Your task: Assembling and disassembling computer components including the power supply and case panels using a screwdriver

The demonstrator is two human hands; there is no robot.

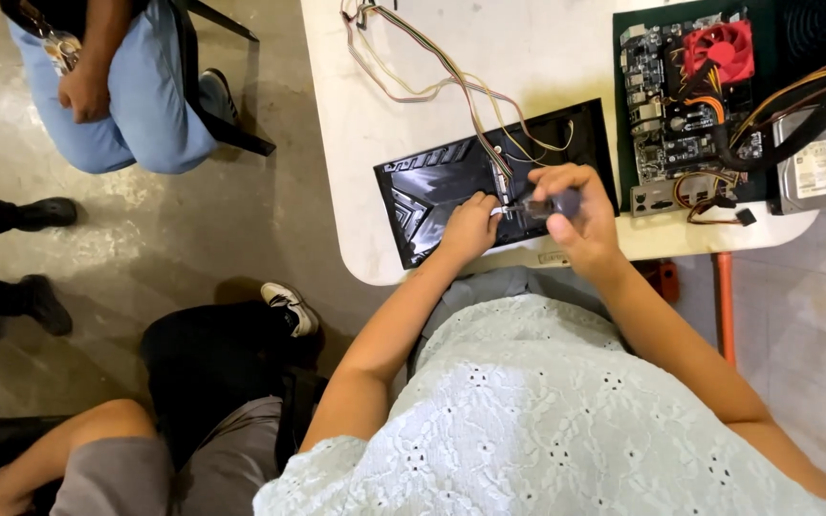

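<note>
While closed, right hand (574,215), perhaps screwdriver (547,204).

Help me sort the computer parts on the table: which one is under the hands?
The glossy black panel at the table's near edge; left hand and right hand rest on it. The motherboard and hard drive lie untouched.

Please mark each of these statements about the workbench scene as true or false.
1. The right hand grips a dark tool handle. True.
2. The left hand rests on the black panel. True.
3. The motherboard's fan is blue. False: it is red.
4. The hard drive lies on the floor. False: it lies on the table, right of the motherboard.
5. Coloured wires run across the table onto the panel. True.
</note>
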